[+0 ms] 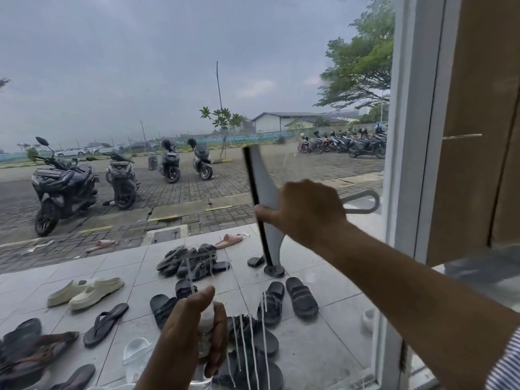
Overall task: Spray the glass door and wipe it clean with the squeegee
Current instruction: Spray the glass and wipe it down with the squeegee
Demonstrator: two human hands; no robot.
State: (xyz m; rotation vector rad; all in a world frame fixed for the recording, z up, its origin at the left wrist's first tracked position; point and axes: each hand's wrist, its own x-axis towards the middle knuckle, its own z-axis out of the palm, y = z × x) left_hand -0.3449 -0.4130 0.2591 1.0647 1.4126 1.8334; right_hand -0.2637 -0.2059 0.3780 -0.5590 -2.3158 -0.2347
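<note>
The right hand (306, 212) grips the squeegee (266, 181) at its middle, fingers curled round the neck. The left hand (191, 336) holds a clear spray bottle (207, 319), fingers wrapped round it and thumb raised at the top. The squeegee has a pale grey head with a black rubber blade (253, 178) along its left edge, standing almost upright, and a looped grey handle (364, 201) pointing right. It sits right of centre on the glass door (126, 66), seemingly against the pane. The right forearm reaches in from the near right, with a striped sleeve (503, 370) at the corner. The left hand rises from the near edge, low and central. White runs of liquid (247, 347) streak the glass just right of the bottle. The white door frame (408, 136) stands to the right. Beyond the pane, sandals (95, 291) lie scattered on pale tiles, and scooters (62, 187) are parked farther off.
</note>
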